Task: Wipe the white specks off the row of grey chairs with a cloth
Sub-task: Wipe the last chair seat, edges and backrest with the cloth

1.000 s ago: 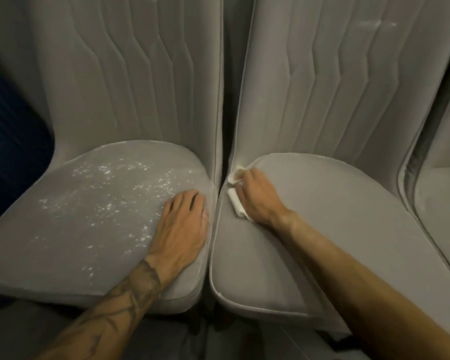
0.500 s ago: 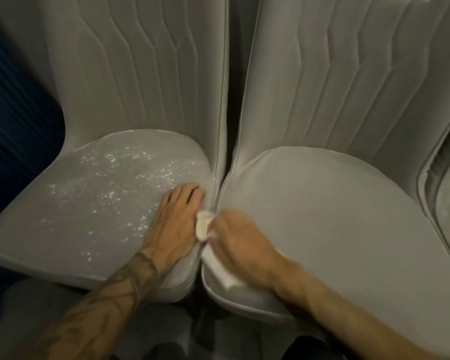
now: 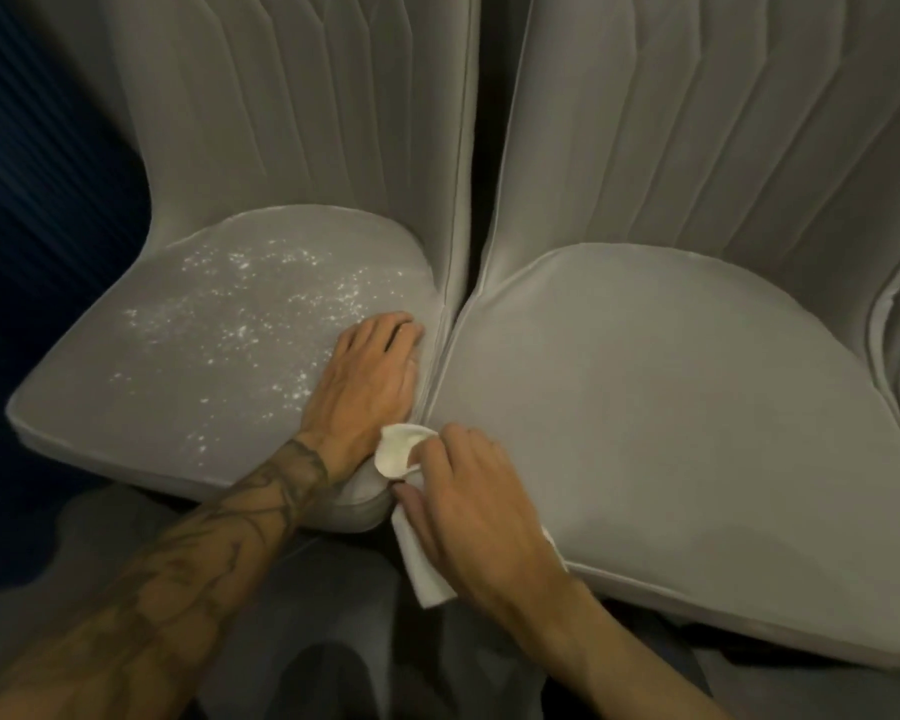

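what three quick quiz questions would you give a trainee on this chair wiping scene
1. True or false: the left hand rests flat on the left seat.
2. Which holds the cloth? A) left hand B) right hand C) neither
3. Fill in: the white specks lie on the ___ seat.

Key: 1 true; 2 B; 3 left

We note a grey left chair [image 3: 126,407] with scattered white specks [image 3: 240,304] and a plain grey right chair [image 3: 671,407], both with ribbed backs. The cloth [image 3: 398,452] is white; the wall [image 3: 32,200] is dark blue.
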Demonstrator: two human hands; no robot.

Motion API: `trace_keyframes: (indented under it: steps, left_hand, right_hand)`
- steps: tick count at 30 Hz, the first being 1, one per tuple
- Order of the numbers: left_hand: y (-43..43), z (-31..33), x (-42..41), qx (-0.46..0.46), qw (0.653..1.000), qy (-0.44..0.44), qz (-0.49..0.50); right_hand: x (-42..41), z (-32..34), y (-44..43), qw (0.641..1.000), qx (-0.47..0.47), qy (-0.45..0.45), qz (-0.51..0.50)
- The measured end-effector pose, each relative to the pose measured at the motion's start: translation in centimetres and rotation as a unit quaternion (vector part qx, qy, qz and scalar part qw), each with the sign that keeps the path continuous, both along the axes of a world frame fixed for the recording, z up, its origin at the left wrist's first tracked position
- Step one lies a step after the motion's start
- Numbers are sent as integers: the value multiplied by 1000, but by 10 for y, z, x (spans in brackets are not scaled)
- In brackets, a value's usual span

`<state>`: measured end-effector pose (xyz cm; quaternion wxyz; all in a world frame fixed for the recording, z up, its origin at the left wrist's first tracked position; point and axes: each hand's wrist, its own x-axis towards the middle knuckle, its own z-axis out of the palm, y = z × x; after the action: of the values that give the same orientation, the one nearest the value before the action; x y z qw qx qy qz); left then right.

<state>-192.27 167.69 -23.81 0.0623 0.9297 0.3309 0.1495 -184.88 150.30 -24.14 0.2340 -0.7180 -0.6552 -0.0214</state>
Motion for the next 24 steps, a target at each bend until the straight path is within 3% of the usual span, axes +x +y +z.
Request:
trace_keyframes:
  steps: [2,6,9,15,19,24]
  left_hand:
    - [0,1,0,1,1000,2,1]
    - [-2,1,-2,23,1000,-3,-8]
    - [-4,3,-2,21,1000,-8,-11]
    - [-1,2,-2,12,1000,-7,-12]
    - [3,-2,-4,18,1000,0,-12]
    - [0,-1,-3,12,1000,7,-9]
  right_hand:
    - [-9,4,4,999,-11,-10,-36]
    - [12,-1,-51,1000,-4,-24,-11]
    - [28,0,-86,993,-14,-68,-91]
    - [-53,0,-3,989,-37,-43,-139]
    - [-30,-4,-38,988,-13,-52,-147]
    - [29,-1,-106,947,19,-49,-318]
